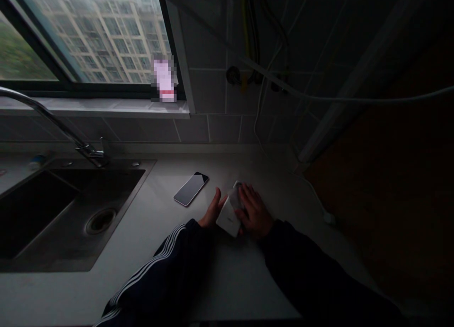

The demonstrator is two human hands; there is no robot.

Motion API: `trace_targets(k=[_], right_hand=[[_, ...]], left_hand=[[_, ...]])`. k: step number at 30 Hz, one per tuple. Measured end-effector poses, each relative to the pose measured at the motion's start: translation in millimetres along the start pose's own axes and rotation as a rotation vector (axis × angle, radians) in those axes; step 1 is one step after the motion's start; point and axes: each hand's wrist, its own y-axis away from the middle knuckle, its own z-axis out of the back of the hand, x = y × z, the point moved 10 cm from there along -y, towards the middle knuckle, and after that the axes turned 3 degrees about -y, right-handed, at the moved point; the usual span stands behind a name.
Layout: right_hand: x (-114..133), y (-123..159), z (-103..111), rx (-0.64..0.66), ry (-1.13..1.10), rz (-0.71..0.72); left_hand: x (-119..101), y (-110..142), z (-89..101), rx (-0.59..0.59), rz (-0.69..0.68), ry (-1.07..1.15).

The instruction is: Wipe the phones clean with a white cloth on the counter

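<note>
My left hand (pixel 212 211) grips the left edge of a white, flat phone-like slab (pixel 227 219), thumb pointing up. A small faint mark shows on the slab's face, which is tilted above the counter. Over its upper part lies a thin greyish piece, like a wipe or cloth (pixel 234 198). My right hand (pixel 256 213) presses on that piece with its fingers close together, covering the slab's right side. Dim light keeps me from making out its exact material. Left of my hands, a smartphone (pixel 191 189) with a dark screen lies face up on the counter.
The white countertop (pixel 156 237) runs below a window (pixel 106 38). At left is a steel sink (pixel 120 244) with a curved faucet (pixel 67 130). A white cable (pixel 340 100) hangs across the right, and a pixelated pinkish item (pixel 165 81) stands on the sill.
</note>
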Motion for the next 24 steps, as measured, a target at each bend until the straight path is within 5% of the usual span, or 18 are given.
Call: trace_targets(k=[3, 6, 13, 19, 24], right_hand=[[35.9, 7.3, -8.4, 0.063, -0.063, 0.287], [42.1, 9.1, -6.5, 0.083, -0.122, 0.406], [-20.3, -4.4, 11.8, -0.092, 0.020, -0.082], [29.5, 2.0, -4.5, 0.076, -0.006, 0.262], [-15.3, -5.6, 11.0, -0.037, 0.034, -0.095]], left_hand=[[-0.7, -4.5, 14.6, -0.089, -0.027, -0.010], [0.9, -6.5, 18.8, -0.095, -0.020, -0.017], [2.9, -1.8, 3.7, -0.009, 0.030, -0.030], [0.8, -9.5, 18.8, -0.107, -0.025, 0.026], [3.1, -3.9, 6.2, -0.039, 0.027, -0.003]])
